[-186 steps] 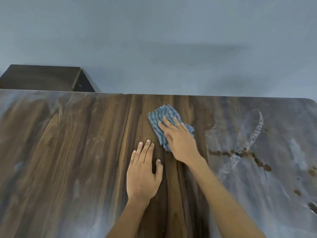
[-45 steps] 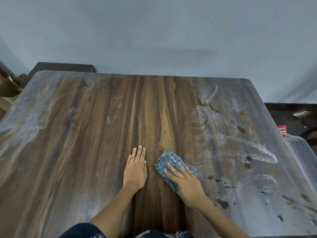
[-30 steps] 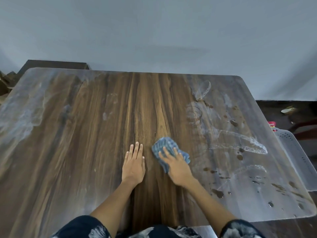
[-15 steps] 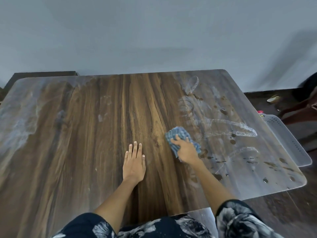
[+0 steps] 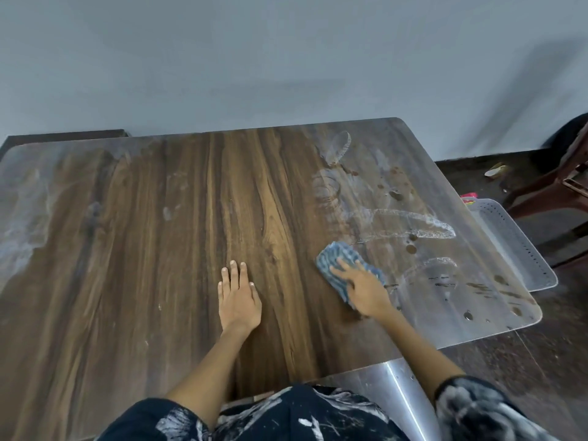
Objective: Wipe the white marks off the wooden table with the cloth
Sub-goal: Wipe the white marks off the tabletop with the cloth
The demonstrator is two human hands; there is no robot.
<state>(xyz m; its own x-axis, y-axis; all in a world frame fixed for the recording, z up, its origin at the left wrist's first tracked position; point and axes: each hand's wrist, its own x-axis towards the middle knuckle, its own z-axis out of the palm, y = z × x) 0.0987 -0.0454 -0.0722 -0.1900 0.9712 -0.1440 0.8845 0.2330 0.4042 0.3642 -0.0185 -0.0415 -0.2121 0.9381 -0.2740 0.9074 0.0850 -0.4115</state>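
A: Two hands are showing in the head view. The right hand [image 5: 366,292] is lying flat on the blue cloth [image 5: 342,261], fingers [image 5: 342,268] straight and spread, pressing it to the wooden table [image 5: 143,249] rather than gripping it. The cloth is sticking out beyond the fingertips, toward the far side and the left.

B: And the other one?

A: The left hand [image 5: 238,297] is resting palm down on bare wood, fingers straight and close together, holding nothing. It is sitting well apart from the cloth, to its left.

B: How many of each thing?

A: One cloth, one table. The white marks [image 5: 410,222] are lying as several streaks and loops on the right part of the top, just beyond and to the right of the cloth; I cannot give an exact count. Dark spots [image 5: 411,249] are sitting among them. A paler haze [image 5: 22,224] is covering the left edge.

B: Anything around?

A: One white perforated tray [image 5: 521,249] is standing beside the table's right edge, a red-brown chair [image 5: 560,183] beyond it on the dark floor [image 5: 541,361]. Nothing is lying between the cloth and the marks.
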